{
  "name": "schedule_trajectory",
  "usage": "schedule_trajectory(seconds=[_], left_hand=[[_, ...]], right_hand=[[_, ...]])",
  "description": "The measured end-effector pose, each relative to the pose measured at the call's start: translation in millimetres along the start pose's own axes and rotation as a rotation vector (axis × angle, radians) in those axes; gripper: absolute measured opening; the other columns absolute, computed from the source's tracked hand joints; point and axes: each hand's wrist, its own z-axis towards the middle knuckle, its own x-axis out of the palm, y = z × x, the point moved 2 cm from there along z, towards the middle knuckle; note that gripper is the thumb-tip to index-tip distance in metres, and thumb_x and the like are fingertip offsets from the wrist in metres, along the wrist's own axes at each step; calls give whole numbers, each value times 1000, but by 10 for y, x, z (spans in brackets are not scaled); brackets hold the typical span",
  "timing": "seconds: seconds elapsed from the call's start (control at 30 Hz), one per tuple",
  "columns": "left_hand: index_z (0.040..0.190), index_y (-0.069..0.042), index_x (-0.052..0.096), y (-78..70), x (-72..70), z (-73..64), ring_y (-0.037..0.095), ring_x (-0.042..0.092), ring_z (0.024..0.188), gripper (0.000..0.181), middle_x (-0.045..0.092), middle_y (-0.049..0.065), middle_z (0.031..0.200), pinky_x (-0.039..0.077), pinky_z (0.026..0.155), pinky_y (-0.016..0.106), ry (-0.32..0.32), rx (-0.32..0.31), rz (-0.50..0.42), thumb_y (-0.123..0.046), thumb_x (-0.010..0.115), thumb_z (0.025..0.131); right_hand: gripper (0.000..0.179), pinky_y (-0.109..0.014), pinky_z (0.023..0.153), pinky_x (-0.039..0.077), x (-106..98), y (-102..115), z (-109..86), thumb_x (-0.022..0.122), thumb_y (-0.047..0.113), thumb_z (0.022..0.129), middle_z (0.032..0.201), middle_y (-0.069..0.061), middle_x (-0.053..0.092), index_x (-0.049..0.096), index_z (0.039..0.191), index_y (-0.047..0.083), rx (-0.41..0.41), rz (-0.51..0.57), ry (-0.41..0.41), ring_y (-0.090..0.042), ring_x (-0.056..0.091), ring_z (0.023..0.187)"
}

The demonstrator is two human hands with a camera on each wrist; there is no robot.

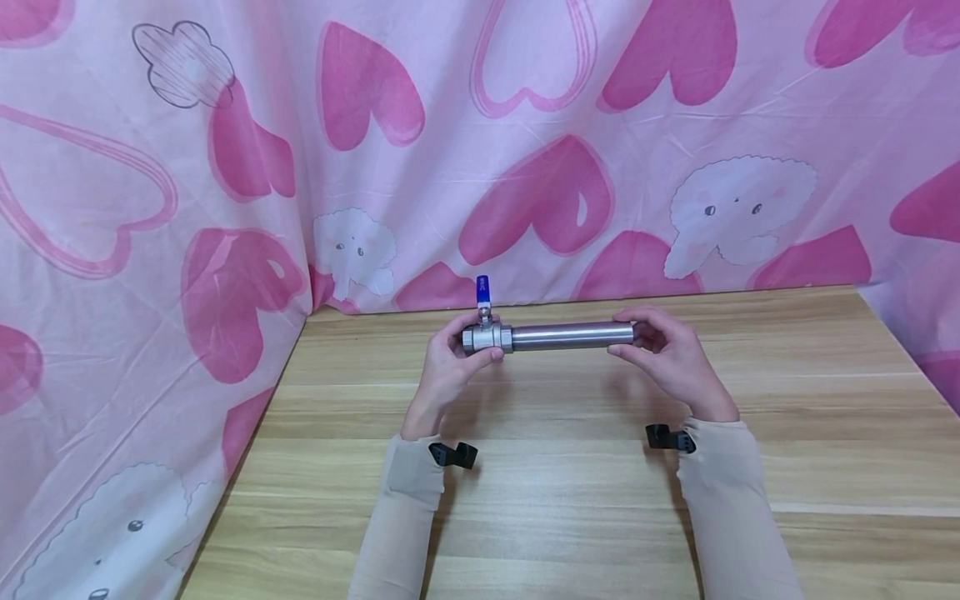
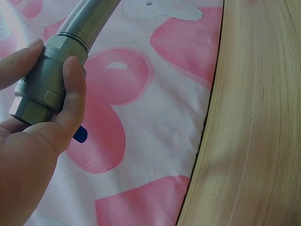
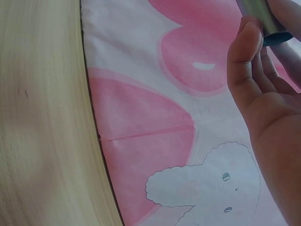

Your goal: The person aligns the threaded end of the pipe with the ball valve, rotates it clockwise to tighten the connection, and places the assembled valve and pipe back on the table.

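A ball valve (image 1: 487, 337) with a blue lever handle (image 1: 483, 290) is joined to the left end of a steel pipe (image 1: 573, 335). Both are held up above the table, the pipe lying nearly level in the head view. My left hand (image 1: 444, 367) grips the valve body, thumb at its front, with the lever standing upward. At the pipe's far right end, my right hand (image 1: 678, 358) pinches the tube between thumb and fingers. In the left wrist view, threads (image 2: 74, 36) show where the pipe meets the valve (image 2: 51, 75). The right wrist view shows the pipe's end (image 3: 265, 21) between the fingers.
Below the hands is a wooden table (image 1: 555, 517). A pink curtain (image 1: 442, 183) with hearts and white cartoon animals hangs along its back and left edges. Black straps with clips (image 1: 453, 455) sit at both wrists over beige sleeves (image 1: 397, 517).
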Motion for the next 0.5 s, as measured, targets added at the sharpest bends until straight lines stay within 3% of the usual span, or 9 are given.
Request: schedule_trajectory(seconds=[0.27, 0.5], left_hand=[[129, 2, 54, -2, -3, 5, 18, 60, 109, 59, 60, 23, 129, 51, 95, 21, 1, -11, 10, 9, 75, 74], [128, 1, 55, -3, -2, 6, 18, 61, 109, 59, 60, 23, 128, 52, 94, 21, 4, -4, 4, 10, 75, 74]], right_hand=[[37, -14, 64, 49, -7, 3, -1, 76, 6, 82, 92, 8, 62, 65, 117, 8, 12, -30, 2, -8, 56, 73], [35, -15, 68, 51, -6, 17, 0, 74, 10, 84, 97, 8, 65, 65, 118, 10, 46, -21, 11, -8, 60, 79]])
